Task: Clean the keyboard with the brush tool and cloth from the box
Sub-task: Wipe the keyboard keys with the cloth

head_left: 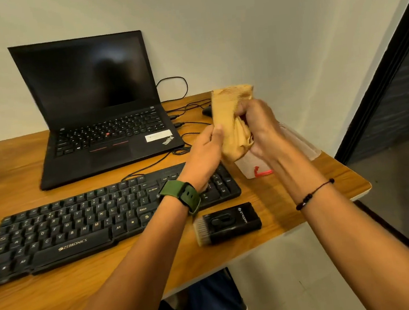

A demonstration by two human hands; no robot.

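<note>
A yellow cloth (231, 110) is held up in the air above the right end of the black keyboard (83, 223). My left hand (206, 149) pinches its left edge, and my right hand (261, 124) grips its bunched right side. The black brush tool (228, 223) lies flat on the table in front of the keyboard's right end, bristles pointing left. A clear plastic box (251, 164) with a red clip stands behind my right wrist, partly hidden by the cloth and hand.
An open black laptop (100, 111) with a dark screen stands behind the keyboard. Cables and a black mouse (207, 110) lie at the back right. The wooden table's right edge (357, 192) runs close to the box. A wall rises behind.
</note>
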